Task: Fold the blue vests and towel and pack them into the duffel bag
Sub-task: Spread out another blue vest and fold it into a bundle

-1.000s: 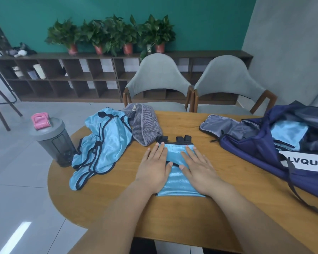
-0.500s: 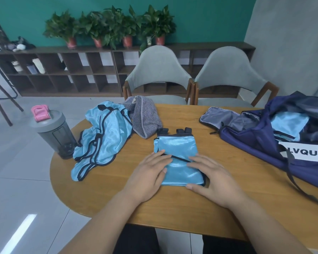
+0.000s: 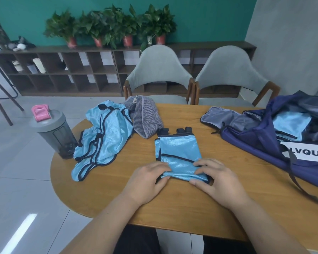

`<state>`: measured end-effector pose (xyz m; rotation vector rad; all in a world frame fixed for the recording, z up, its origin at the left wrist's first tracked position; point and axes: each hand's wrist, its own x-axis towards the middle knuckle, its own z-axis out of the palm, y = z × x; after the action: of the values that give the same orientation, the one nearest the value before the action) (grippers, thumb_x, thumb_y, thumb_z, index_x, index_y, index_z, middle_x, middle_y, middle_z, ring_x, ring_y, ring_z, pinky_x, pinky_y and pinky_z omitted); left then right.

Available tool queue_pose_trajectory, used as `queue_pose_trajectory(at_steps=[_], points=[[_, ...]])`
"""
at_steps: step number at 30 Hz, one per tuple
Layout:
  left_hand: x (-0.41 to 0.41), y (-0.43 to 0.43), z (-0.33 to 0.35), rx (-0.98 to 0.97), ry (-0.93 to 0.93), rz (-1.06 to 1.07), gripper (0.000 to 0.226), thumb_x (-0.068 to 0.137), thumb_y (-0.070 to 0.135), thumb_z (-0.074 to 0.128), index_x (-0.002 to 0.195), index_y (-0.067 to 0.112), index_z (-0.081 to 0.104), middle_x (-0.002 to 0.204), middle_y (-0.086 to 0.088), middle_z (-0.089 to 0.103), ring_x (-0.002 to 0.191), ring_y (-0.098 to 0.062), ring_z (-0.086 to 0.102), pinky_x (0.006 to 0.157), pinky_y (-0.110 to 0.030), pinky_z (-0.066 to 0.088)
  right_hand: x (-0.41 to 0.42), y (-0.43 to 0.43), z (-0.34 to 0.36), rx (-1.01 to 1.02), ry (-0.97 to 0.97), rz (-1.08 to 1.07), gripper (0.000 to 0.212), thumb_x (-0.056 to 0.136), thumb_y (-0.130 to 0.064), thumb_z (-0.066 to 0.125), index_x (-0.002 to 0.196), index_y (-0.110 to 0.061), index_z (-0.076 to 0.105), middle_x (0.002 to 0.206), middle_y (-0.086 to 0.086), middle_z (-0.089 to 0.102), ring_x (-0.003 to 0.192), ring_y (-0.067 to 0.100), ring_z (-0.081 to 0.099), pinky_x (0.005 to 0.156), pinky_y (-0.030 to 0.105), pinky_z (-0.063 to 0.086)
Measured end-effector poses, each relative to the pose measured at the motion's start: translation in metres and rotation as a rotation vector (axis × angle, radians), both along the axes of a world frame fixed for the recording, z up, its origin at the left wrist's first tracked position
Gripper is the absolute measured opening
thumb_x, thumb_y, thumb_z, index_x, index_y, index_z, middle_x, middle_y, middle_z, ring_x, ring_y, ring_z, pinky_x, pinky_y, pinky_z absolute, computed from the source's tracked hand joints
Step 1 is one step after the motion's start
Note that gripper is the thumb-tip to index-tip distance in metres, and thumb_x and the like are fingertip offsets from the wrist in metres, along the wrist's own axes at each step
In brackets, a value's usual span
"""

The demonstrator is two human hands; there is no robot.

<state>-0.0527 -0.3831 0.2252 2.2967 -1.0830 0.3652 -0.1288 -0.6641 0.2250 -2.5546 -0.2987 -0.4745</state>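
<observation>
both hands on the folded vest's near edge

nearest me, the left hand (image 3: 147, 180) and right hand (image 3: 217, 182) each gripped a near corner of the folded vest (image 3: 178, 153), fingers curled over its edge, as it lay mid-worktop (image 3: 173, 208). beyond it to the left lay a crumpled heap of blue vests (image 3: 106, 136), touching the striped grey towel (image 3: 146, 120) by the far edge. a grey bottle (image 3: 53, 132) stood at the left rim. on the right, the navy duffel bag (image 3: 255, 142) lay open with blue cloth inside.

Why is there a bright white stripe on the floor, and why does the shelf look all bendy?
Head view: the stripe is glare, a light mirrored in the glossy floor; the shelf bows because the wide-angle lens curves lines near the edges; the shiny folded vest gleams a little too.
</observation>
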Motion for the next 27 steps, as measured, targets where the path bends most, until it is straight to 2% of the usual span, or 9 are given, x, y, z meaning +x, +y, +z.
queue_pose_trajectory(at_steps=[3,5,7,12,16,18,22,25,27], points=[[0.000,0.001,0.002,-0.054,0.023,0.046,0.021,0.103,0.034,0.066,0.120,0.024,0.072,0.112,0.012,0.075,0.098,-0.005,0.071,0.085,-0.030,0.058,-0.004,0.002,0.005,-0.015,0.049,0.010,0.040,0.083,-0.062,0.079,0.114,-0.039,0.072,0.129,-0.030,0.056,0.121,-0.004,0.054,0.094,0.015,0.046],[-0.001,0.002,0.004,-0.089,0.027,0.076,0.023,0.102,0.037,0.067,0.118,0.022,0.073,0.106,0.013,0.076,0.091,-0.003,0.070,0.081,-0.028,0.058,-0.005,0.002,0.005,0.021,0.009,-0.022,0.028,0.086,-0.039,0.084,0.112,-0.035,0.073,0.122,-0.027,0.060,0.108,-0.002,0.063,0.085,0.019,0.053],[-0.002,0.003,0.005,-0.122,0.045,0.101,0.025,0.101,0.040,0.068,0.116,0.020,0.075,0.105,0.012,0.076,0.092,-0.002,0.070,0.082,-0.027,0.058,-0.007,0.001,0.006,0.064,-0.055,-0.041,0.024,0.089,-0.029,0.081,0.111,-0.031,0.075,0.114,-0.025,0.066,0.101,-0.003,0.066,0.084,0.024,0.055],[-0.008,-0.003,0.015,-0.317,0.228,0.207,0.021,0.094,0.042,0.076,0.108,0.026,0.077,0.090,0.015,0.072,0.085,-0.009,0.068,0.078,-0.024,0.053,-0.009,0.003,0.021,0.308,-0.022,-0.186,0.023,0.089,-0.039,0.077,0.112,-0.043,0.074,0.089,-0.029,0.070,0.090,-0.001,0.068,0.080,0.007,0.047],[-0.004,-0.017,0.037,-0.498,0.482,0.246,0.022,0.093,0.034,0.079,0.113,0.036,0.071,0.069,0.009,0.062,0.067,-0.006,0.058,0.070,-0.019,0.049,0.010,0.005,0.040,0.535,0.097,-0.186,0.030,0.095,-0.033,0.075,0.120,-0.049,0.069,0.088,-0.013,0.070,0.074,0.012,0.066,0.071,0.020,0.054],[0.006,-0.020,0.042,-0.512,0.517,0.268,0.018,0.095,0.032,0.077,0.111,0.035,0.070,0.061,0.010,0.055,0.061,-0.005,0.052,0.065,-0.016,0.043,0.027,0.006,0.049,0.508,0.140,-0.223,0.030,0.095,-0.033,0.075,0.119,-0.050,0.068,0.089,-0.012,0.068,0.069,0.012,0.064,0.070,0.026,0.056],[0.024,-0.022,0.041,-0.419,0.553,0.406,0.009,0.097,0.038,0.073,0.106,0.037,0.071,0.062,0.010,0.057,0.050,-0.003,0.048,0.051,-0.015,0.036,0.064,0.008,0.049,0.350,0.192,-0.266,0.020,0.093,-0.035,0.077,0.108,-0.048,0.074,0.098,-0.019,0.071,0.067,0.003,0.061,0.069,0.022,0.050],[0.036,-0.024,0.037,-0.352,0.570,0.501,0.002,0.098,0.039,0.070,0.100,0.038,0.071,0.072,0.004,0.066,0.054,-0.005,0.051,0.053,-0.022,0.037,0.084,0.011,0.045,0.320,0.207,-0.279,0.017,0.093,-0.030,0.077,0.102,-0.045,0.075,0.101,-0.024,0.073,0.072,-0.003,0.061,0.076,0.024,0.052],[0.041,-0.024,0.035,-0.342,0.596,0.524,0.005,0.098,0.034,0.069,0.095,0.037,0.071,0.072,0.003,0.065,0.060,-0.010,0.054,0.056,-0.026,0.040,0.089,0.014,0.045,0.308,0.204,-0.291,0.017,0.093,-0.028,0.077,0.098,-0.044,0.076,0.095,-0.025,0.074,0.064,-0.005,0.056,0.071,0.019,0.047]])
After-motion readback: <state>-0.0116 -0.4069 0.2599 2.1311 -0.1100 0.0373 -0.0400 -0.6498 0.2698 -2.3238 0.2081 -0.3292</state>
